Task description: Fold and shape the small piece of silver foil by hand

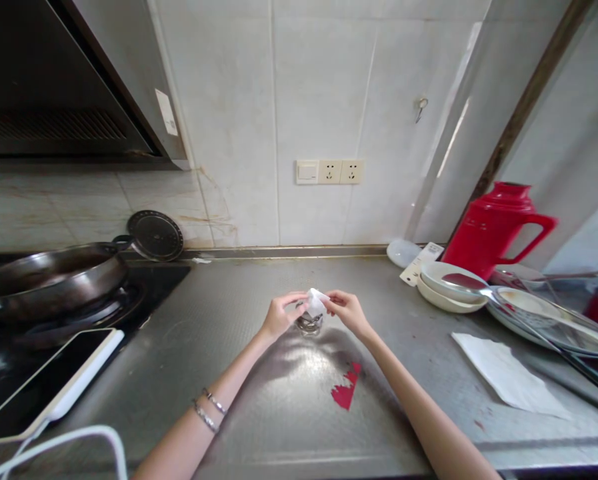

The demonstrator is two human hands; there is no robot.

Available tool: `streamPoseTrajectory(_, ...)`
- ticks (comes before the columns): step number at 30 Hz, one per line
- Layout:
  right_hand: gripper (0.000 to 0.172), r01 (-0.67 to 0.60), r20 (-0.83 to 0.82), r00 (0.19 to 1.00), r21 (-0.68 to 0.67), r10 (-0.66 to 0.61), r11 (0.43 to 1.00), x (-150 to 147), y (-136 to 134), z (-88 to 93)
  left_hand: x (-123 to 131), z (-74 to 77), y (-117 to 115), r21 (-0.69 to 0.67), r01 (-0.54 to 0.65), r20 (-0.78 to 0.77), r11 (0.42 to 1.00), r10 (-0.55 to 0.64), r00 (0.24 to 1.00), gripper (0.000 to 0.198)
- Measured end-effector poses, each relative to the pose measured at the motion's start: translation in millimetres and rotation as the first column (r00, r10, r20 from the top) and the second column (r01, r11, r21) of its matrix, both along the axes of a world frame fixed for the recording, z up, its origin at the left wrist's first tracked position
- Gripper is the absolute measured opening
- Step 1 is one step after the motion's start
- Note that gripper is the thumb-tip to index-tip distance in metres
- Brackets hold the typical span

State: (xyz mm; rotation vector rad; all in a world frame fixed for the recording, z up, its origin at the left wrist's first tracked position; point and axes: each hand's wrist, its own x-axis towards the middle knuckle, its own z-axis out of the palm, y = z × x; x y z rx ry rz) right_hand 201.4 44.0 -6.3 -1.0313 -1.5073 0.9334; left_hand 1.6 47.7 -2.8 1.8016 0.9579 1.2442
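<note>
White cable (97,433) arches; left hand (281,316) and right hand (349,311) pinch crumpled tissue (316,302).

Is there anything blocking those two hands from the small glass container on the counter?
Nothing visible blocks them: the left hand and right hand pinch the white tissue at the top of the glass container, partly hiding it. The red scrap lies nearer the camera, out of the way.

Tissue (315,303), white; paper scrap (346,390), red; bench (289,427), silver-grey; thermos (491,230), red; sockets (330,172), cream; wall tiles (323,87), pale grey; stove (141,293), black; napkin (509,375), white.
</note>
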Motion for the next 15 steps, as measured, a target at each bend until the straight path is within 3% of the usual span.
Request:
streamPoseTrajectory(8, 0.042, -0.065, 0.045, 0.997, 0.008, 0.064, 0.998, -3.9, -6.6, 7.4, 6.6, -2.8, 0.2, -0.041, -0.102, 0.08, 0.994, 0.105, 0.991, 0.034)
streamPoseTrajectory(15, 0.046, 0.035, 0.054, 0.998, 0.038, -0.037, 0.999, -6.2, -5.1, 3.6, 8.0, -1.9, -1.2, -0.075, -0.083, 0.134, 0.994, 0.093, 0.987, 0.037)
